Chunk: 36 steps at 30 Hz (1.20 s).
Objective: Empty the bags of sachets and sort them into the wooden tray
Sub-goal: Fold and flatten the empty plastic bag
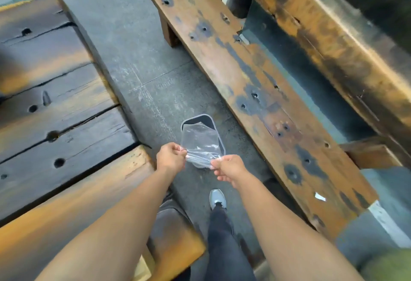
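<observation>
I see the left hand [170, 157] and right hand [229, 168] pinching an empty clear plastic bag [200, 141]; beyond the fingertips stands a grey bin [201, 117].

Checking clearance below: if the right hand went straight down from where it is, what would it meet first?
Probably the grey concrete floor, just beside the dark bin; depth is unclear.

A bin [200, 122] stands on the floor [144, 62] between a table [44, 102] at left and a bench [255, 93] at right. A plastic bag [200, 142] hangs above the bin, a shoe [217, 198] nearer.
</observation>
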{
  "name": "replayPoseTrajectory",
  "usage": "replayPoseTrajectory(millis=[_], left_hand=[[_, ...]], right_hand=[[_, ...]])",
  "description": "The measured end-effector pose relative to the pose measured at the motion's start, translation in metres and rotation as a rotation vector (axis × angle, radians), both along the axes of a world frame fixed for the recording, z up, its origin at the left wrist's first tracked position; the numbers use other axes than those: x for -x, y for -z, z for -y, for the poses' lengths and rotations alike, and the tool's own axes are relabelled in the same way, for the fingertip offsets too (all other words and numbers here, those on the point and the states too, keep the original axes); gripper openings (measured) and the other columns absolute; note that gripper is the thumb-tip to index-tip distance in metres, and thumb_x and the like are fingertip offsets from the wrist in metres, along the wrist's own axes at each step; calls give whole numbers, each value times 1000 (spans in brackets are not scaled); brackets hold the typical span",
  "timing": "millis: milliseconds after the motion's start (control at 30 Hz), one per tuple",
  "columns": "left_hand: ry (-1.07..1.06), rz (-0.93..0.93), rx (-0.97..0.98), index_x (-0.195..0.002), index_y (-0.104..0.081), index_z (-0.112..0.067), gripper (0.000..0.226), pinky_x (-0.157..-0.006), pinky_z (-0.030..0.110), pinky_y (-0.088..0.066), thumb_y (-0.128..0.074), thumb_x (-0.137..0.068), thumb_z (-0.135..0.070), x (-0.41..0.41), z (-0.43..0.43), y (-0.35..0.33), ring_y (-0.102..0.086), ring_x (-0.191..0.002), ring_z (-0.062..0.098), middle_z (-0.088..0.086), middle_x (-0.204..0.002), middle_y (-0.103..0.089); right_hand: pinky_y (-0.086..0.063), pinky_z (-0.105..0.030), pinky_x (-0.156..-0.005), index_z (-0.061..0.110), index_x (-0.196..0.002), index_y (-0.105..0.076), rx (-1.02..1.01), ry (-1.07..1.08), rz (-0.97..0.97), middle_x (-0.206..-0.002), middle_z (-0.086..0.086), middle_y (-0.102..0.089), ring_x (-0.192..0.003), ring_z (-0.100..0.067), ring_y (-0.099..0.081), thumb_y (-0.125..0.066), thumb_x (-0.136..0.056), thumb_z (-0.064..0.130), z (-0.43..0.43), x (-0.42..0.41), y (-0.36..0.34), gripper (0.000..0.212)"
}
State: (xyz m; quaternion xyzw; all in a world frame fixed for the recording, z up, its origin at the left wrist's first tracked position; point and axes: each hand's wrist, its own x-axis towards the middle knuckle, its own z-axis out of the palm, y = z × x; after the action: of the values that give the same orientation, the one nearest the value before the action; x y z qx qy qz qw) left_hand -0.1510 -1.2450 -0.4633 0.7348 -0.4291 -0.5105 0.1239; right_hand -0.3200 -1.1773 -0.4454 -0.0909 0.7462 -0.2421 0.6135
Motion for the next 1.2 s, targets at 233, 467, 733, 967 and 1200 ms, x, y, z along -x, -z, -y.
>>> replayPoseTrajectory(millis=[233,467,733,967,1200], left_hand=[[81,93,-60,-78,-62,-13,12,-63,28,-56,-68,-89,-16,43,9,6,-61,-55,21,9,-72,-68],[141,208,-156,-75,-62,-15,13,-72,35,-60,-62,-88,-15,73,37,62,-67,-67,26,12,-81,-72],[87,278,-179,-72,-62,-20,16,-73,36,-57,-60,-87,-15,117,86,192,-61,-65,27,7,-74,-68],[75,350,-224,-91,-66,-12,14,-82,38,-57,-55,-83,-15,132,91,294,-69,-81,34,11,-87,-71],[42,363,-214,-95,-64,-18,19,-84,44,-59,-59,-76,-21,117,99,357,-71,-88,37,8,-96,-71]], right_hand=[[-51,-26,-56,6,-100,-60,-76,33,10,-78,-5,-72,-56,-11,-56,-70,-89,10,4,40,20,14],[-49,-27,-52,8,-94,-59,-241,205,147,-77,-6,-67,-57,-14,-55,-64,-93,9,24,62,82,5],[-48,-27,-54,8,-90,-58,-395,322,329,-78,-5,-63,-61,-15,-55,-59,-96,11,51,71,219,7],[-44,-27,-56,9,-83,-55,-485,451,449,-78,-6,-63,-62,-16,-54,-49,-99,10,66,63,320,17],[-45,-27,-52,2,-88,-56,-467,459,433,-78,-12,-67,-58,-17,-57,-49,-98,4,76,40,379,12]])
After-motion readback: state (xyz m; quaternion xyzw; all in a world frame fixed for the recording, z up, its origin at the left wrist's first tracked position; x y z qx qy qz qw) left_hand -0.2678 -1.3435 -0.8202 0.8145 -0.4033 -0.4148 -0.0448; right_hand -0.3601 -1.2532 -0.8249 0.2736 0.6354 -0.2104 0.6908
